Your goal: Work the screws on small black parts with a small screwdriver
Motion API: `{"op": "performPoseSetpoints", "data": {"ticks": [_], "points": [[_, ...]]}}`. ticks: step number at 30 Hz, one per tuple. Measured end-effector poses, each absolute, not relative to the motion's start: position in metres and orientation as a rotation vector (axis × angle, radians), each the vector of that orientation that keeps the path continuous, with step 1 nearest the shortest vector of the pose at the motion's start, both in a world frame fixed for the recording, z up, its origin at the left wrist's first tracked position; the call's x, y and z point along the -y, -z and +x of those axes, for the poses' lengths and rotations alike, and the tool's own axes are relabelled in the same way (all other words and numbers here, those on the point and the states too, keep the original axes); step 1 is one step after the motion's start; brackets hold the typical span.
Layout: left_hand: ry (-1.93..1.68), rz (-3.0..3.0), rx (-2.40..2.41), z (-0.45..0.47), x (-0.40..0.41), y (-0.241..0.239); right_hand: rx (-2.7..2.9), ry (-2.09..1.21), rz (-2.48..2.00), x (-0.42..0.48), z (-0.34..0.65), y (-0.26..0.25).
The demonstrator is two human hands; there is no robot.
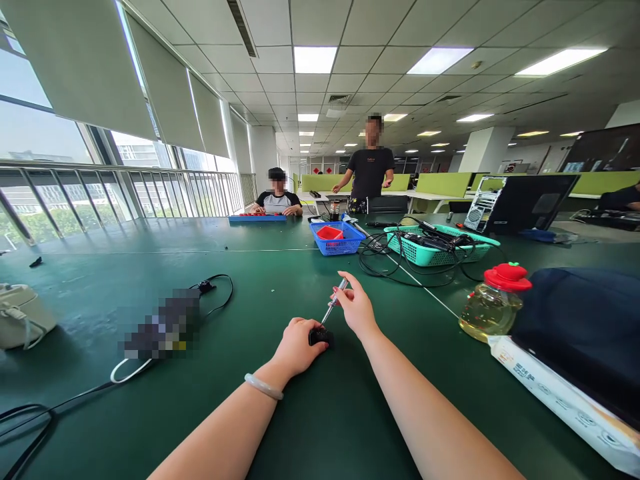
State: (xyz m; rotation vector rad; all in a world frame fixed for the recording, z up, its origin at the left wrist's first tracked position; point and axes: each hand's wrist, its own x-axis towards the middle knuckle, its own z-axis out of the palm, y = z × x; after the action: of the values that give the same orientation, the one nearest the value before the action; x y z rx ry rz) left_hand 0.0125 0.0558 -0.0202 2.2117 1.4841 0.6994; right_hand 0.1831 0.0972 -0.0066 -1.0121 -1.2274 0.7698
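Observation:
On the green tabletop my left hand (299, 343) is closed around a small black part (319, 337), whose exact kind I cannot make out. A pale bangle sits on that wrist. My right hand (355, 303) grips a screwdriver (331, 305) by its clear handle, fingers pinched near the top. The metal shaft slants down to the left, and its tip meets or nearly meets the black part's upper side. My left fingers partly hide the black part.
Ahead stand a blue basket (337, 247) with a red tray and a teal basket (440, 250) full of cables. Rightward are a red-lidded jar (493, 303), a wipes pack (560, 403) and a dark bag (585, 327). A corded device (163, 327) lies left. Two people are across the table.

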Motion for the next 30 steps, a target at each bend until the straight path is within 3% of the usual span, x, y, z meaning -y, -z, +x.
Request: {"op": "performPoseSetpoints", "data": {"ticks": [9, 17, 30], "points": [[-0.717, 2.211, -1.481, 0.012, -0.056, 0.02, 1.282, -0.893, -0.916, -0.096, 0.185, 0.002], [-0.704, 2.227, -1.488, 0.012, -0.055, 0.02, 1.52, -0.786, -0.885, -0.082, 0.175, -0.014], [-0.656, 2.219, -1.393, 0.012, -0.053, 0.016, 1.347, -0.858, -1.055, -0.094, 0.182, -0.01]]}}
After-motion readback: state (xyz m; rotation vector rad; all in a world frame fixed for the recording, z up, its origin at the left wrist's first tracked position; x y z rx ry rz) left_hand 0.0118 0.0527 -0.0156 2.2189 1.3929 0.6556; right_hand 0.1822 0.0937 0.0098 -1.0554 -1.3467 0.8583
